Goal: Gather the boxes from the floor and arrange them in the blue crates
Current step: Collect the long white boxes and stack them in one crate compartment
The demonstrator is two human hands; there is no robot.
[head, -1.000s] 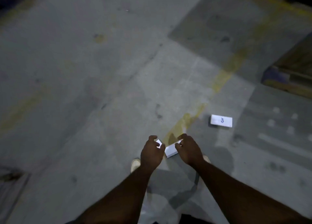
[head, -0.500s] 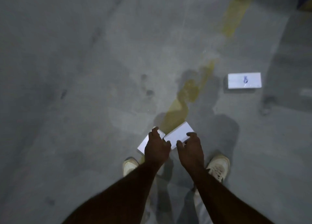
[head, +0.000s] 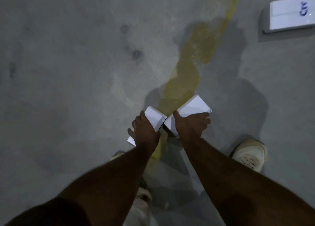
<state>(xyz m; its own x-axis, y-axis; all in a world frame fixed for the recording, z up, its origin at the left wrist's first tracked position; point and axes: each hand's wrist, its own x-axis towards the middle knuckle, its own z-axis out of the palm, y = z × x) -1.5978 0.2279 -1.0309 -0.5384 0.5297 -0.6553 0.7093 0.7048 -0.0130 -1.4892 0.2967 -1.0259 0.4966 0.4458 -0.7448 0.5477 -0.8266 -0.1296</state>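
On grey floor, left hand grips white box, right hand grips another, blue-scrawled box apart

Three white boxes show: one under the left hand, one under the right hand, one well apart on the floor. Two shoes show too.

The floor is bare grey concrete, mottled with paler patches and a few dark round stains. A worn yellow painted line runs from the top right down toward the bottom centre, faded and uneven at its edges. The light is dim; soft shadows lie on the concrete.
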